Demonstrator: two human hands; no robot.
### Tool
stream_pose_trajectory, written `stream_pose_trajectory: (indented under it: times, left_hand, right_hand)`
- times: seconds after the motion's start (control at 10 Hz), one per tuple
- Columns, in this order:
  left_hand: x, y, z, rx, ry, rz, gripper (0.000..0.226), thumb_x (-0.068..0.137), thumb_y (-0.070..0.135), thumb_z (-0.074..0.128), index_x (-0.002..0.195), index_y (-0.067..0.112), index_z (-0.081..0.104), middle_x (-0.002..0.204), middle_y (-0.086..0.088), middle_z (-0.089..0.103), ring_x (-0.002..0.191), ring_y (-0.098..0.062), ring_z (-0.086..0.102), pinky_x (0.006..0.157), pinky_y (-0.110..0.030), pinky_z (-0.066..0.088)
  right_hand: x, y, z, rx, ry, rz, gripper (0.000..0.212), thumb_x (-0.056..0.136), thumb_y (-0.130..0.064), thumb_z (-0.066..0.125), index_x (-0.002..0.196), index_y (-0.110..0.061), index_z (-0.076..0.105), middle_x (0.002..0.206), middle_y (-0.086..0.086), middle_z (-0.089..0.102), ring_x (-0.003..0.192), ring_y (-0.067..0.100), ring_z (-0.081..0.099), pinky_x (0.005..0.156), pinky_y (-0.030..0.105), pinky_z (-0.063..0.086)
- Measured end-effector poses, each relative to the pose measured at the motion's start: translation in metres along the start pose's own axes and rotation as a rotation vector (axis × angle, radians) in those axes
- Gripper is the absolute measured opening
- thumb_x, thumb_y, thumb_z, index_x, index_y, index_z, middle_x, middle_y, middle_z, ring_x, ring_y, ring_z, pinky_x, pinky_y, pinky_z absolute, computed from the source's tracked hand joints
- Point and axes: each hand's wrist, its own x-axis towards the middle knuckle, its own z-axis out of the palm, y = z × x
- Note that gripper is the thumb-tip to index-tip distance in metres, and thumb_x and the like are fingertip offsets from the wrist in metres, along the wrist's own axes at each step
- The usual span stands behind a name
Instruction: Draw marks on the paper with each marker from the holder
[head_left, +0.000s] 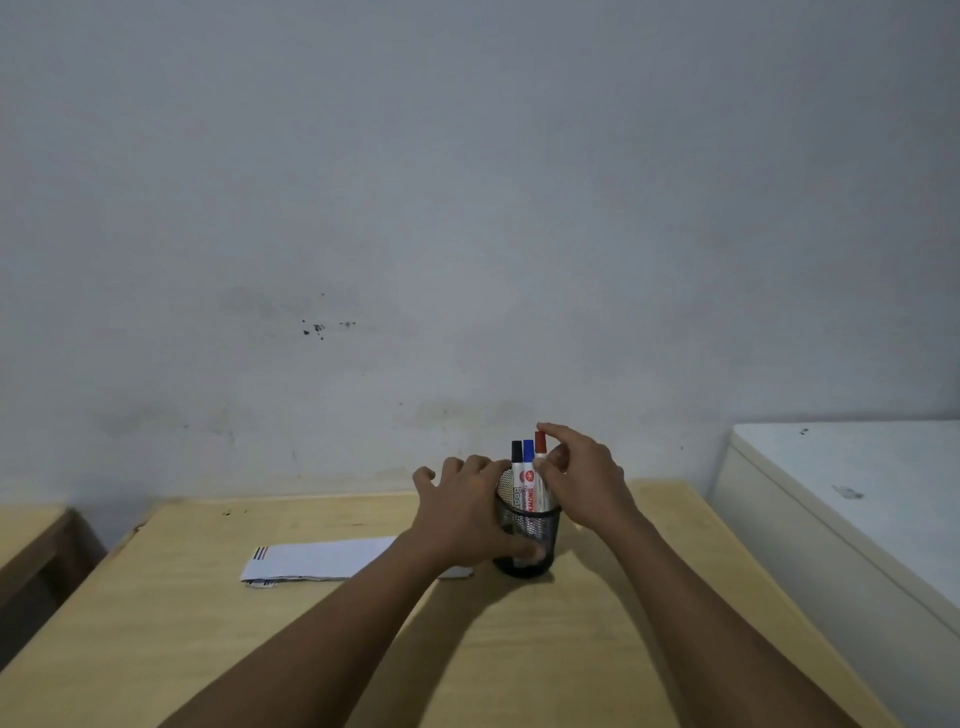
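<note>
A black mesh holder (525, 535) stands on the wooden table (311, 649) and holds three markers: black-capped (517, 457), blue-capped (528, 454) and red-capped (541, 446). My left hand (462, 514) wraps around the holder's left side, thumb across its front. My right hand (584, 480) pinches the red-capped marker near its cap, and that marker sits a little higher than the other two. A white paper (322, 561) with short coloured marks at its left end lies to the left of the holder, partly hidden by my left forearm.
The table stands against a grey wall. A white cabinet (841, 519) stands close on the right. Part of another wooden table (31, 535) shows at the far left.
</note>
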Motion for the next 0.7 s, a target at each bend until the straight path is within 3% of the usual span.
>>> stream_pose_trajectory:
  times: [0.2, 0.3, 0.4, 0.7]
  left_hand:
    - [0.003, -0.001, 0.002, 0.027, 0.026, 0.010, 0.098, 0.068, 0.077, 0.068, 0.150, 0.035, 0.033, 0.148, 0.003, 0.045, 0.135, -0.023, 0.036, 0.106, -0.052, 0.022]
    - [0.002, 0.001, -0.001, 0.019, 0.043, 0.001, 0.095, 0.071, 0.074, 0.067, 0.150, 0.035, 0.033, 0.147, 0.004, 0.046, 0.134, -0.022, 0.036, 0.106, -0.052, 0.022]
    - [-0.002, 0.000, -0.008, 0.002, 0.063, -0.009, 0.103, 0.068, 0.080, 0.064, 0.153, 0.033, 0.029, 0.151, 0.004, 0.043, 0.137, -0.022, 0.034, 0.107, -0.053, 0.023]
    - [-0.039, -0.014, -0.060, 0.036, 0.151, -0.092, 0.100, 0.073, 0.086, 0.051, 0.153, 0.031, 0.030, 0.159, 0.004, 0.033, 0.145, -0.024, 0.026, 0.111, -0.059, 0.015]
  right_hand:
    - [0.002, 0.007, 0.005, -0.030, 0.045, 0.010, 0.037, 0.097, -0.036, 0.063, 0.134, -0.030, 0.061, 0.112, -0.006, 0.071, 0.096, 0.012, 0.061, 0.101, 0.045, 0.042]
    - [0.000, 0.005, 0.002, -0.043, 0.013, 0.020, 0.045, 0.098, -0.037, 0.063, 0.141, -0.031, 0.056, 0.115, -0.006, 0.069, 0.100, 0.012, 0.061, 0.102, 0.047, 0.040]
    - [-0.005, 0.000, -0.006, -0.047, 0.039, -0.006, 0.055, 0.099, -0.041, 0.060, 0.150, -0.034, 0.043, 0.127, -0.004, 0.063, 0.115, 0.017, 0.061, 0.105, 0.047, 0.036]
    - [-0.039, -0.046, -0.035, -0.154, 0.043, -0.108, 0.051, 0.103, -0.042, 0.050, 0.152, -0.030, 0.042, 0.158, -0.001, 0.044, 0.146, 0.021, 0.039, 0.118, 0.056, 0.021]
